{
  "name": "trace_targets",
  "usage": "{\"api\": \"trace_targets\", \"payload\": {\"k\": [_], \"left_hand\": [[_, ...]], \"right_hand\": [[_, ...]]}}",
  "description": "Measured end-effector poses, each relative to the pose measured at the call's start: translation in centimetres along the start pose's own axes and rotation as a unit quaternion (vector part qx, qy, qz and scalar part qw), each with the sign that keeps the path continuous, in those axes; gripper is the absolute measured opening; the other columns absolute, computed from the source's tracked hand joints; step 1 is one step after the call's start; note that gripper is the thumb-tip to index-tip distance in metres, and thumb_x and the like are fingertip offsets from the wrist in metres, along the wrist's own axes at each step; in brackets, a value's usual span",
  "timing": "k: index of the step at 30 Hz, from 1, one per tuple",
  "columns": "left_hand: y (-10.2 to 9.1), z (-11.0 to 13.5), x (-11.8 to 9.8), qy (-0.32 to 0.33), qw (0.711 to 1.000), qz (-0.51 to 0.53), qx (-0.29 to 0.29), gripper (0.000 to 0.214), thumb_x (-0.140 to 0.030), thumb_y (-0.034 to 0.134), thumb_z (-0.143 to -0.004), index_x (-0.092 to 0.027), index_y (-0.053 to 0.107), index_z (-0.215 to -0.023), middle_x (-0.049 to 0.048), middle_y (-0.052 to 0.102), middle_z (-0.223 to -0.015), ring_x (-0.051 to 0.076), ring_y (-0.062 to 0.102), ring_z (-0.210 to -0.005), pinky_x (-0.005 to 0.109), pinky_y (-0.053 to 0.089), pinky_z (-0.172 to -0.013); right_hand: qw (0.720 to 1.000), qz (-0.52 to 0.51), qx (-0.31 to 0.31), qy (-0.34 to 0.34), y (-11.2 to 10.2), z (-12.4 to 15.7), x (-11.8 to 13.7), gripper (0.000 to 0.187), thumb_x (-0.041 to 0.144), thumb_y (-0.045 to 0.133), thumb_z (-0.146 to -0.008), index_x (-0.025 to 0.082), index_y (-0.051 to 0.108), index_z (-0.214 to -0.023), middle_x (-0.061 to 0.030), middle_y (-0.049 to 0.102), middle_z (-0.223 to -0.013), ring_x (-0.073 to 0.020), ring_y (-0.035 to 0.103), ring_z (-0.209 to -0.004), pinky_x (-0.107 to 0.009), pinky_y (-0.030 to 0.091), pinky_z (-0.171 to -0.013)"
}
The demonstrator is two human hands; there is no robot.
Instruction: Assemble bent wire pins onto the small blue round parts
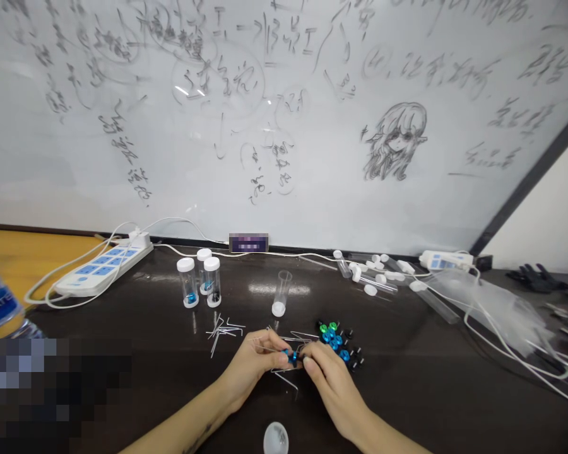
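My left hand and my right hand meet low over the dark table, fingers pinched together on a small blue knob between them. Thin bent metal wires lie under and beside my fingers. Just to the right sits a cluster of blue, green and black knobs. An uncapped clear tube stands upside down on its white cap behind my hands. Three capped clear tubes with small parts inside stand to the left.
A white power strip with cables lies at the back left. Several empty tubes and white caps lie at the back right beside clear plastic bags. More wires lie left of my hands. A white cap sits near me. A whiteboard stands behind.
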State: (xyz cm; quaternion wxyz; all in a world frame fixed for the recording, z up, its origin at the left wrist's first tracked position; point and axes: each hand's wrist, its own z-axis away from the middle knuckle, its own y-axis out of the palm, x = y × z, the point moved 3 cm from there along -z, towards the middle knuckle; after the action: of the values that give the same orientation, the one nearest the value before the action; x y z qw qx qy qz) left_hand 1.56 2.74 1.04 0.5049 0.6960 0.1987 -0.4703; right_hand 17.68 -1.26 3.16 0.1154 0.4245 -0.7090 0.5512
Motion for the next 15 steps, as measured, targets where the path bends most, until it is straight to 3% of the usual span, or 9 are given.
{"api": "trace_targets", "payload": {"k": [3, 8, 12, 15], "left_hand": [[0.05, 0.01, -0.07, 0.004, 1.0, -0.002, -0.001, 0.014, -0.013, 0.078, -0.063, -0.013, 0.067, -0.072, 0.0036, 0.07, -0.073, 0.013, 0.062, -0.066, 0.025, 0.047, -0.067], [-0.02, 0.0, -0.19, 0.004, 1.0, 0.003, -0.014, 0.016, -0.016, 0.079, -0.062, -0.013, 0.067, -0.072, 0.0045, 0.07, -0.076, 0.015, 0.062, -0.07, 0.028, 0.048, -0.072], [0.03, -0.02, -0.26, 0.011, 1.0, -0.003, -0.016, 0.016, -0.015, 0.079, -0.061, -0.013, 0.067, -0.072, 0.0041, 0.07, -0.075, 0.015, 0.062, -0.07, 0.028, 0.048, -0.072], [0.05, 0.03, -0.17, 0.01, 1.0, -0.011, -0.015, 0.017, -0.014, 0.079, -0.06, -0.014, 0.067, -0.072, 0.0038, 0.07, -0.075, 0.015, 0.062, -0.07, 0.028, 0.048, -0.072]], "right_hand": [[1.0, 0.011, 0.007, -0.005, 0.12, -0.12, -0.05, 0.03, 0.028, 0.034, -0.099, 0.021, 0.051, -0.075, -0.0007, 0.054, -0.075, -0.0187, 0.051, -0.075, -0.031, 0.041, -0.071], [1.0, -0.017, -0.009, -0.019, 0.14, -0.16, -0.2, 0.01, 0.028, 0.046, -0.094, 0.022, 0.053, -0.097, -0.0029, 0.056, -0.089, -0.019, 0.054, -0.081, -0.03, 0.044, -0.075], [0.999, -0.026, -0.019, -0.013, 0.02, -0.05, -0.22, 0.018, 0.031, 0.047, -0.093, 0.023, 0.051, -0.109, -0.005, 0.057, -0.101, -0.0197, 0.055, -0.086, -0.032, 0.045, -0.08], [1.0, -0.024, -0.018, -0.005, 0.0, -0.03, -0.19, 0.019, 0.03, 0.039, -0.097, 0.023, 0.055, -0.093, -0.0032, 0.059, -0.089, -0.02, 0.056, -0.084, -0.032, 0.045, -0.078]]}}
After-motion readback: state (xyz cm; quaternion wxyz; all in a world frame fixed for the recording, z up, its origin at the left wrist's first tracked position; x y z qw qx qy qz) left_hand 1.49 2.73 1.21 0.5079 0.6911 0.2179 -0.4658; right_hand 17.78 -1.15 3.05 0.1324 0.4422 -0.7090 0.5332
